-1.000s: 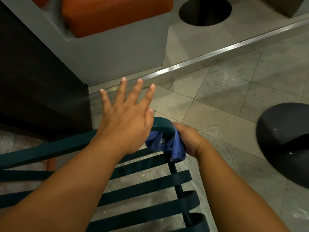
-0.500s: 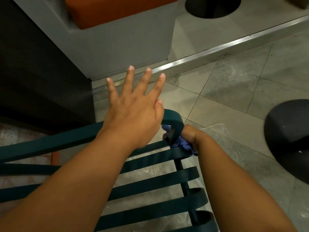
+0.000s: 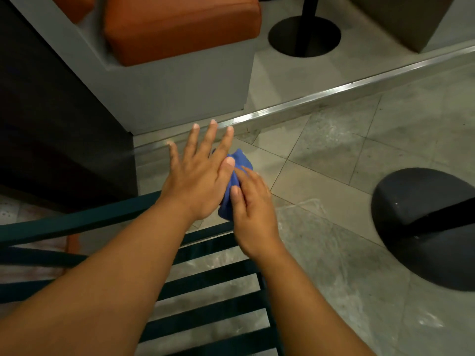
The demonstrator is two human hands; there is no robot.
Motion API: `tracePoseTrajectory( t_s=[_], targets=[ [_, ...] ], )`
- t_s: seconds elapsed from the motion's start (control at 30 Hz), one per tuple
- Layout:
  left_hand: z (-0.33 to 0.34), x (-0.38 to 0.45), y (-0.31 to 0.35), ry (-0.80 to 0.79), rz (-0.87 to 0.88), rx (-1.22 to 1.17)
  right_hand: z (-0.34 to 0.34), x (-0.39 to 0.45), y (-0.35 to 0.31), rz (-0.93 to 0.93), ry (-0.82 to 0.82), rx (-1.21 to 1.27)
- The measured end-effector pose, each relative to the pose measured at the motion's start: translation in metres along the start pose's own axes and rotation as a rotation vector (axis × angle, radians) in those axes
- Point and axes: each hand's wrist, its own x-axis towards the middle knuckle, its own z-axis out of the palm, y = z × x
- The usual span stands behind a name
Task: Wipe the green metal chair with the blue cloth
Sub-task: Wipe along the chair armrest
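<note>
The green metal chair (image 3: 77,222) fills the lower left, its top rail running across and its slats (image 3: 205,278) below. The blue cloth (image 3: 241,160) is bunched over the rail's right corner, which it hides. My right hand (image 3: 253,214) holds the cloth from the right, thumb on top of it and fingers over its far side. My left hand (image 3: 198,181) hovers flat over the rail just left of the cloth, fingers straight and spread, its thumb touching the cloth's edge.
An orange cushioned bench (image 3: 180,27) on a grey base (image 3: 180,91) stands ahead. A dark panel (image 3: 51,124) is on the left. A round black stand base (image 3: 304,37) sits beyond a metal floor strip (image 3: 334,93). Another dark round base (image 3: 424,222) lies at the right.
My right hand has brought the cloth up from below the rail's corner onto its top. My left hand stays spread above the rail. The camera has tilted slightly.
</note>
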Motion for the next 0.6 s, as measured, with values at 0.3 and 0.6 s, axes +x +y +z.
tracePoseTrajectory(
  t_s=[0.3, 0.6],
  targets=[
    [-0.033, -0.049, -0.027, 0.417, -0.193, -0.450, 0.013, -0.013, 0.027, 0.549, 0.198, 0.096],
    [-0.029, -0.115, -0.056, 0.253, -0.469, -0.096, 0.023, 0.001, -0.046, -0.301, -0.123, -0.527]
  ],
)
